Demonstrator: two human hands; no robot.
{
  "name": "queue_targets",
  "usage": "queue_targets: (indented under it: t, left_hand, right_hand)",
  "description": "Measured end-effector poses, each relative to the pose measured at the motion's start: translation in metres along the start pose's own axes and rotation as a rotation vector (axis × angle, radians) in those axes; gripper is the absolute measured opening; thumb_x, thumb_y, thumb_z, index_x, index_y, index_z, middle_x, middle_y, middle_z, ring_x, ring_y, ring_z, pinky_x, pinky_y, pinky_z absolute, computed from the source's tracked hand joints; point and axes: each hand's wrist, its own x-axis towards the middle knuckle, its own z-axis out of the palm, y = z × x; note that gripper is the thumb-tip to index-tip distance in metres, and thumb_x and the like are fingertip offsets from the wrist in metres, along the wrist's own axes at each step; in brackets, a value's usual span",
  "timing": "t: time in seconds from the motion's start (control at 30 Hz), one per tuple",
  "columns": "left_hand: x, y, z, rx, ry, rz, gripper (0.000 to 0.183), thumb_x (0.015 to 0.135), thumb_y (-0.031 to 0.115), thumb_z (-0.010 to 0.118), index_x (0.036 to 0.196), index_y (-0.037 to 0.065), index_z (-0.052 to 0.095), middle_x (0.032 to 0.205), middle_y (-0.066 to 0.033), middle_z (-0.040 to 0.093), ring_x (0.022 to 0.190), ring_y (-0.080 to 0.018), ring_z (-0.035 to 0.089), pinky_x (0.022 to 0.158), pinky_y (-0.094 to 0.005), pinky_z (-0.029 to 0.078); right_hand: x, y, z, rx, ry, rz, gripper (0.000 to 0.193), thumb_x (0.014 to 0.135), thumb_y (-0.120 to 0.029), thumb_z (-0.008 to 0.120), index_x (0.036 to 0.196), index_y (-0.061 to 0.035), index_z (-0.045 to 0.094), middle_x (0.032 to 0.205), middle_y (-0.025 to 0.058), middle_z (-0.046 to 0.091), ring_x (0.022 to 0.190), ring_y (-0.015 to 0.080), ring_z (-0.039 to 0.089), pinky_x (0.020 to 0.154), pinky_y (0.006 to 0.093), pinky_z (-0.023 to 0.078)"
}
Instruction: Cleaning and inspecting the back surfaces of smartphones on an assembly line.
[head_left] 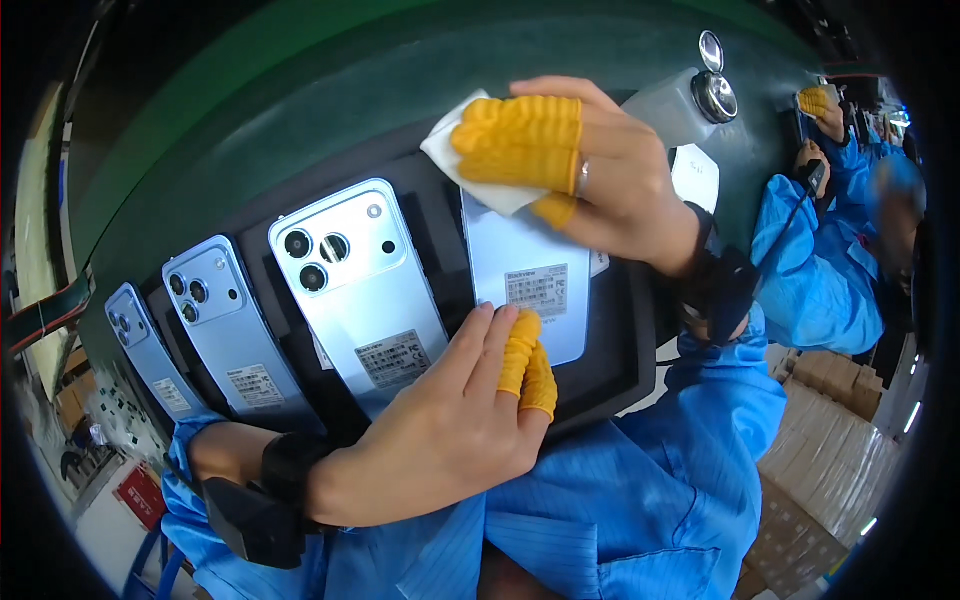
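Note:
Yellow finger cots cover several fingers of each hand. My right hand [625, 175] is closed on a folded white wiping cloth [440, 145], pressing it over the top of a light-blue smartphone [560, 342]. The cloth and fingers hide that phone's camera area. At the phone's lower left, my left hand [430, 440] has its fingers bent together against the edge, beside the printed label [537, 288]. Further left, a row of similar phones lies back side up: the nearest phone [355, 235], a middle phone [225, 330] and a far-left phone [150, 350].
The phones lie in a black tray [630, 350] on a dark green table [400, 60]. A dispenser bottle [690, 105] with a raised metal lid stands at the back right, near a white paper [695, 178]. A co-worker [820, 250] in blue sits at right, beside stacked cartons [830, 450].

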Motion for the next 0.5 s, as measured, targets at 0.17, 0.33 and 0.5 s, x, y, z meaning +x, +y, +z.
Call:
queue_targets:
  t: [0.17,0.33,0.5]
  left_hand:
    - [-0.002,0.0,0.0,-0.008,0.002,0.01,0.015,0.079,0.014,0.064,0.074,-0.001,0.063,0.092,-0.0231,0.067,0.107,-0.0353,0.06,0.099,-0.0446,0.044]
    - [-0.003,0.003,0.004,0.068,0.036,0.028,0.016,0.078,0.014,0.065,0.075,-0.001,0.063,0.087,-0.0222,0.067,0.106,-0.0349,0.06,0.099,-0.0444,0.044]
    - [0.0,0.001,0.001,0.022,0.026,0.013,0.016,0.078,0.014,0.065,0.074,-0.001,0.063,0.086,-0.0222,0.066,0.105,-0.0351,0.06,0.099,-0.0439,0.044]
  right_hand:
    - [-0.013,-0.012,-0.015,0.068,-0.067,-0.008,0.006,0.065,-0.003,0.068,0.065,-0.0016,0.062,0.064,0.0117,0.061,0.061,0.0244,0.062,0.089,0.0436,0.049]
    - [-0.014,0.003,-0.033,-0.213,0.081,0.046,0.013,0.068,-0.003,0.07,0.081,-0.0009,0.068,0.082,0.012,0.069,0.076,0.0229,0.067,0.091,0.0406,0.047]
    - [-0.004,0.002,-0.01,0.002,-0.056,-0.031,0.009,0.069,-0.006,0.07,0.074,-0.0008,0.066,0.076,0.0115,0.067,0.073,0.0228,0.065,0.096,0.0431,0.045]
